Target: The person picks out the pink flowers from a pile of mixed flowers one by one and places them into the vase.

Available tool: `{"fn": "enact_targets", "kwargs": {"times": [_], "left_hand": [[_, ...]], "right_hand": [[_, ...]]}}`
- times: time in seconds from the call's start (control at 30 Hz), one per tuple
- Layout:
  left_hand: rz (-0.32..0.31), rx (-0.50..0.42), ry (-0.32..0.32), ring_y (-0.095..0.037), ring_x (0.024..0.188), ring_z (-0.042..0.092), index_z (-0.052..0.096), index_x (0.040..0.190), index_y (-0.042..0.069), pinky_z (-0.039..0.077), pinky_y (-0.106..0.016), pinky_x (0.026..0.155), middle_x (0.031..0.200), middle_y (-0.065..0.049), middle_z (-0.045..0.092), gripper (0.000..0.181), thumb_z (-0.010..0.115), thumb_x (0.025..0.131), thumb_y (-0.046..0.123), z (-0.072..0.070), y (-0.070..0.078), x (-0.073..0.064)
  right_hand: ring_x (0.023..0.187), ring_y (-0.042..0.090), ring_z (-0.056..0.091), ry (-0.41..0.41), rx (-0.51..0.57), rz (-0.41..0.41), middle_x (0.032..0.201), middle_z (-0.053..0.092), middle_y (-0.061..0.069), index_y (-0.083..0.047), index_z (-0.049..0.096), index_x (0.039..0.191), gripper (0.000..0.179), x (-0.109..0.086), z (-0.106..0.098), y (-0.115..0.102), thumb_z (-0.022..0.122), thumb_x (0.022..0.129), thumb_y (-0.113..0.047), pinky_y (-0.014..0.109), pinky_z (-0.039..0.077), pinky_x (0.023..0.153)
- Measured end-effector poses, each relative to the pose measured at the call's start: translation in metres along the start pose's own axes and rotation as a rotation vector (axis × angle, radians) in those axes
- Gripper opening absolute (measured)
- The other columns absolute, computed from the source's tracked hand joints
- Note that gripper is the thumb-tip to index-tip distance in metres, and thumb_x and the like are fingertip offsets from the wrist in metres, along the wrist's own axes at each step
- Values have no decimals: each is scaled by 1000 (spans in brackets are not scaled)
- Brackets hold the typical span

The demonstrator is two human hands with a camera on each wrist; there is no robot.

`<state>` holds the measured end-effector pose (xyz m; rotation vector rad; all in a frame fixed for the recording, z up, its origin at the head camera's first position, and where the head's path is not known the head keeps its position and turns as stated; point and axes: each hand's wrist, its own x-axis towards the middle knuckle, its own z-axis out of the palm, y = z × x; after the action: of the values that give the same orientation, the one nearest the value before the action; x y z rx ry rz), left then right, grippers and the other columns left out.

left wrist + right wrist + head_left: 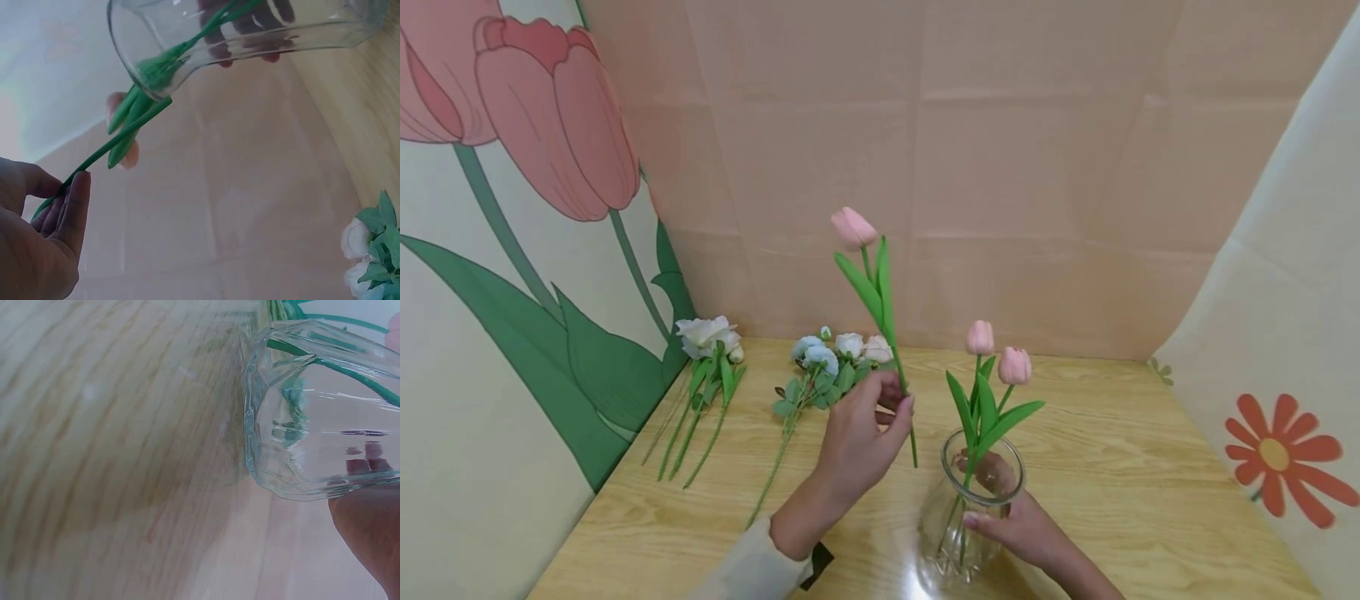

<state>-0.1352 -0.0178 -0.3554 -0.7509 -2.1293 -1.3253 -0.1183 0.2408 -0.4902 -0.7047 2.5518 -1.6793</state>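
Note:
In the head view my left hand (859, 437) pinches a pink artificial tulip (853, 228) by its green stem, between thumb and fingers. The flower leans up and left, and its stem's lower end hangs free, left of the clear glass vase (934, 533). My right hand (1026, 533) grips the vase from its right side, fingers behind the glass and thumb in front. Two more pink tulips (1015, 366) stand in the vase, their stems visible through it. In the left wrist view the held stem's end (164, 103) appears near the vase mouth (119, 47).
White flowers (707, 336) with long stems lie on the wooden table (1097, 467) at the far left. Blue and pale roses (820, 360) lie behind my left hand. A dark object (818, 567) shows partly by my left sleeve. Printed cloths hang at both sides.

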Motion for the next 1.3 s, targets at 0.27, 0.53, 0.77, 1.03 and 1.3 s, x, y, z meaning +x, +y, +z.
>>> {"fn": "enact_targets", "kwargs": {"times": [0.27, 0.53, 0.77, 1.03, 1.3], "left_hand": [[12, 7, 28, -14, 85, 69, 60, 111, 1, 57, -18, 68, 95, -6, 67, 17, 68, 96, 7, 0, 5, 4], [37, -6, 58, -13, 84, 69, 60, 111, 3, 58, -18, 68, 95, -5, 67, 17, 67, 96, 7, 0, 9, 10], [64, -37, 84, -14, 84, 69, 60, 110, 3, 57, -17, 68, 93, -7, 68, 17, 67, 95, 6, 2, 16, 14], [47, -95, 60, -15, 84, 69, 60, 111, 1, 57, -17, 69, 94, -8, 68, 17, 66, 96, 4, 8, 21, 16], [46, -122, 38, -16, 86, 69, 59, 110, 2, 57, -17, 70, 95, -8, 68, 15, 65, 97, 4, 15, 22, 15]], "right_hand": [[135, 11, 46, -2, -7, -2, 145, 54, 16, -10, 35, 151, 76, 0, 0, 3, 76, 87, -7, 67, 40, 104], [134, 2, 43, -7, 22, 18, 147, 52, 16, -6, 32, 152, 78, 0, 0, 4, 75, 87, -7, 73, 34, 104], [136, 14, 46, 0, 0, -9, 145, 54, 17, -8, 34, 152, 77, 0, -1, 5, 76, 87, -6, 76, 34, 102], [138, 30, 45, 14, 7, 45, 146, 54, 13, -12, 35, 153, 79, -1, 1, 4, 78, 86, -10, 75, 29, 106], [136, 11, 45, 19, 8, 54, 146, 54, 10, -11, 35, 152, 79, 0, 1, 5, 78, 86, -12, 73, 31, 106]]}}
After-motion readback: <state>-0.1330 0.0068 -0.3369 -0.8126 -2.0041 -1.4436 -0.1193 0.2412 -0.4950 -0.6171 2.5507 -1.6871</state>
